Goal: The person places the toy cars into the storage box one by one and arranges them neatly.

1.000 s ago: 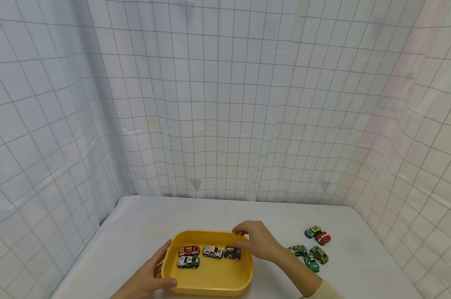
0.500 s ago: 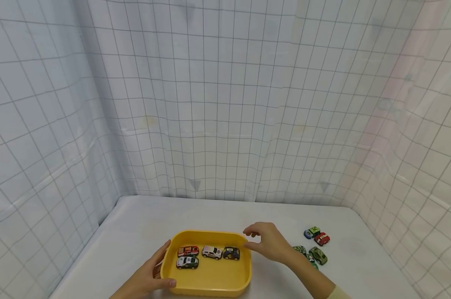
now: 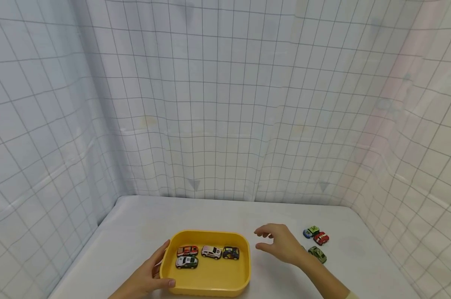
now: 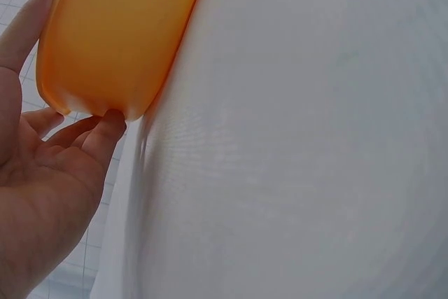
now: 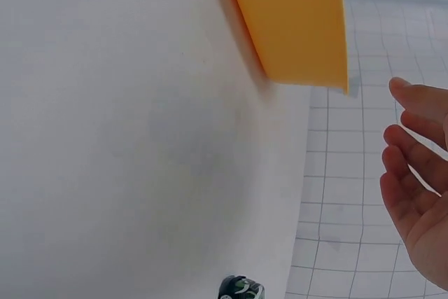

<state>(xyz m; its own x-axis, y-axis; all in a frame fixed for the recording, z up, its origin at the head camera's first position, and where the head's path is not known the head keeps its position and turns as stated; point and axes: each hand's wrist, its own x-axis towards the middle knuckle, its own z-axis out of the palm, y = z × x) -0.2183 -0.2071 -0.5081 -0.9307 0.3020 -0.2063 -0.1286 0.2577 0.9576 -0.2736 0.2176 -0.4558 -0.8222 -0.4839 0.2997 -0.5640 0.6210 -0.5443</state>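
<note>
My left hand (image 3: 144, 281) grips the near left corner of the yellow tray (image 3: 210, 278), thumb along the left rim and fingers curled under the edge, and the tray sits on the white table (image 3: 154, 220) with four toy cars inside: an orange-and-white car (image 3: 187, 251), a white car (image 3: 212, 252) and a dark car (image 3: 230, 252) in a row, and a white-and-green car (image 3: 186, 262) in front of them. My right hand (image 3: 281, 244) hovers empty with fingers loosely spread, just right of the tray, between it and the loose cars on the table: a blue-and-green car (image 3: 310, 231), a red car (image 3: 321, 238) and a camouflage car (image 3: 317, 253).
</note>
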